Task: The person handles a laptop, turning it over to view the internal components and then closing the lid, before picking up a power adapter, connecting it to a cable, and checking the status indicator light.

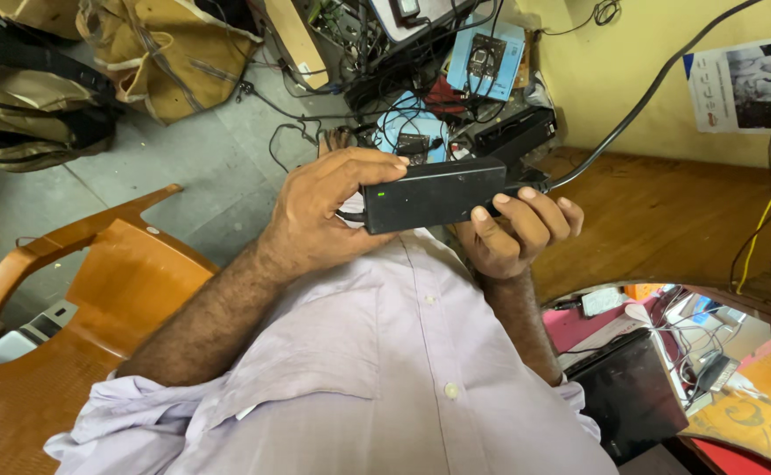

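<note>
Both of my hands hold a black rectangular power adapter level in front of my lilac shirt. A small green light glows near its left end. My left hand wraps over that end, thumb on top. My right hand cups the right end from below, fingertips curled up over its front face. A thick black cable runs from the adapter's right end up and to the right, across the yellow wall. A thinner lead leaves the left end, hidden behind my left hand.
An orange plastic chair stands at the left. Tan bags lie on the grey floor beyond it. Circuit boards, blue boxes and tangled wires pile up ahead. A wooden table is at the right, with a black laptop below it.
</note>
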